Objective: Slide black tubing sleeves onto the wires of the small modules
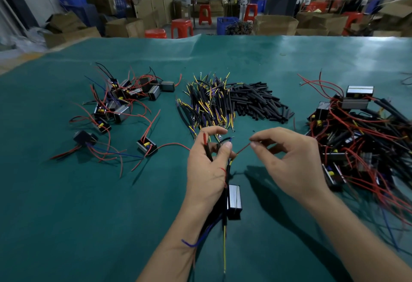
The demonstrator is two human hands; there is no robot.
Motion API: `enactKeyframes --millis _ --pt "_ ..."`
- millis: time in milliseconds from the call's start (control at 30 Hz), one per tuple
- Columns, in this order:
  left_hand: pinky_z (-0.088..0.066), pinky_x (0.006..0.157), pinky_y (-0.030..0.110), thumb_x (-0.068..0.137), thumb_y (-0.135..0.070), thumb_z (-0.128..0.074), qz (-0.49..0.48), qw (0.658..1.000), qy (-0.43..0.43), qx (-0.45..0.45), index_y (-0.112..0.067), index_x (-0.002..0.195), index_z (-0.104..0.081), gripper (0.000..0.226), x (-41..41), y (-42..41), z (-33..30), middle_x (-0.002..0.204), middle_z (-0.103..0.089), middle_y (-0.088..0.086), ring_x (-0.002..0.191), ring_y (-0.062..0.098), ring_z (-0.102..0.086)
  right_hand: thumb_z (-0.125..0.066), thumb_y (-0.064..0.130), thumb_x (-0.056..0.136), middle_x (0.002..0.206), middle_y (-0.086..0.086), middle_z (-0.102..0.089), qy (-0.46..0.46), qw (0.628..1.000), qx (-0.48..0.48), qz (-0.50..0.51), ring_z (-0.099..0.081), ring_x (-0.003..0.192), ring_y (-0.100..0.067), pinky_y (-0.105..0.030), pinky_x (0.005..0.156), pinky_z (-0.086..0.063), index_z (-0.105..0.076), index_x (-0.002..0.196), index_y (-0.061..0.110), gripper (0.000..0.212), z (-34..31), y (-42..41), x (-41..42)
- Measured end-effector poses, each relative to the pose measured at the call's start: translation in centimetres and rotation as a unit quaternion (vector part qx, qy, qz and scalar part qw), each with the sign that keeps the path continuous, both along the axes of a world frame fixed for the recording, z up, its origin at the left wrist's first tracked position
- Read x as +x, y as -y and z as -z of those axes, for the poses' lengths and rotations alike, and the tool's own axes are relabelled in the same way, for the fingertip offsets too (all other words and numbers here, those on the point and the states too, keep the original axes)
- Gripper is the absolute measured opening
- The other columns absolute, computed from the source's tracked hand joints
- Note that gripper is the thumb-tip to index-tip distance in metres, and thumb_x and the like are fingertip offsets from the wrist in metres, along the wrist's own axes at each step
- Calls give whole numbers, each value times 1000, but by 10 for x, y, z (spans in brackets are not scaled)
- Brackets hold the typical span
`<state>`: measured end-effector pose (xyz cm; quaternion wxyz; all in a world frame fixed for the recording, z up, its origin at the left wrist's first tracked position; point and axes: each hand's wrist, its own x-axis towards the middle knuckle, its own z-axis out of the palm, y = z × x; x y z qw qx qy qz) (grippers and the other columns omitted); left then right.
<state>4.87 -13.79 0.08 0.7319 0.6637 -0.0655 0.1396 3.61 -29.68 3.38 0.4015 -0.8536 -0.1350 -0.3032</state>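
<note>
The left hand [208,165] is gripping a black sleeve [207,151] and the module [234,201]'s wires; the right hand [287,159] is pinching the red wire [243,149]; its limp tip may be buckling at the sleeve's mouth, or missing it.

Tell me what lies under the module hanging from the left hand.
Under the module held by the left hand lies only the green table cover and the module's shadow. Its underside and wire exits cannot be seen.

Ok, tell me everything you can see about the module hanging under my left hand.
The module is a small box, silvery and metallic-looking on its sides, black at its near end. It hangs just below the left hand, above the green table cover. Black-sleeved, blue and yellow wires leave it; a red wire is pinched by the right hand.
</note>
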Motion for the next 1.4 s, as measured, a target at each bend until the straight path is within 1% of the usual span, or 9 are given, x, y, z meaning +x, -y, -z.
enactKeyframes --millis 200,333,433,567,667,800,1000,1233,1400 --pt "-44 69 34 84 -14 -50 35 992 21 123 -24 80 -60 15 0 1 0 72 -59 -3 70 10 -52 -81 2 83 80 8 -74 18 999 -21 -40 -68 70 -10 -27 68 -56 -79 86 14 12 -9 -2 -4" --pt "-31 55 28 88 -39 -38 86 989 1 124 -21 84 -54 25 -4 -1 -4 64 -51 -13 53 3 -42 -80 -1 82 75 12 -74 3 998 1 -61 -69 67 -6 -26 67 -58 -78 84 14 16 -11 -3 -7" --pt "-33 58 26 99 -48 -28 74 988 26 136 -25 92 -55 36 -7 -1 -4 73 -52 -10 58 5 -44 -80 2 83 77 12 -74 7 998 -5 -67 -71 69 -6 -30 66 -59 -79 87 13 12 -11 -3 -8" --pt "-37 58 19 103 -33 -42 46 985 61 155 -28 96 -56 16 -8 0 -6 75 -54 1 61 5 -43 -79 2 85 98 3 -77 77 993 -63 -59 -73 84 -7 -27 74 -58 -80 89 8 7 -12 -5 -7" --pt "-44 59 20 99 -29 -50 30 987 60 148 -26 93 -63 15 -7 0 -5 72 -56 -6 63 4 -49 -77 1 87 112 0 -75 110 989 -83 -54 -73 92 -10 -27 82 -58 -79 89 7 6 -10 -4 -7" --pt "-54 79 45 95 -25 -57 4 983 64 170 -22 97 -74 18 -5 1 -3 87 -67 -6 86 16 -64 -78 0 86 100 -1 -77 128 984 -112 -51 -73 86 -19 -36 76 -58 -79 91 7 9 -10 -2 -6" --pt "-54 76 45 89 -23 -63 0 987 64 146 -25 92 -77 14 -6 2 -2 82 -65 -5 81 17 -63 -76 1 86 83 1 -74 105 985 -126 -49 -68 73 -20 -36 67 -54 -78 88 8 7 -12 1 -6" --pt "-54 78 45 90 -24 -67 30 992 60 104 -25 90 -76 9 -4 0 1 87 -70 -1 82 14 -65 -79 2 85 81 5 -72 23 993 -90 -71 -68 76 -10 -20 70 -52 -78 88 11 10 -15 3 -5" --pt "-49 76 35 92 -23 -66 48 994 51 80 -21 90 -73 9 -3 1 1 86 -69 -4 80 9 -61 -82 3 83 77 8 -74 -9 997 -39 -66 -69 71 -10 -29 68 -56 -80 85 15 12 -16 0 -6"
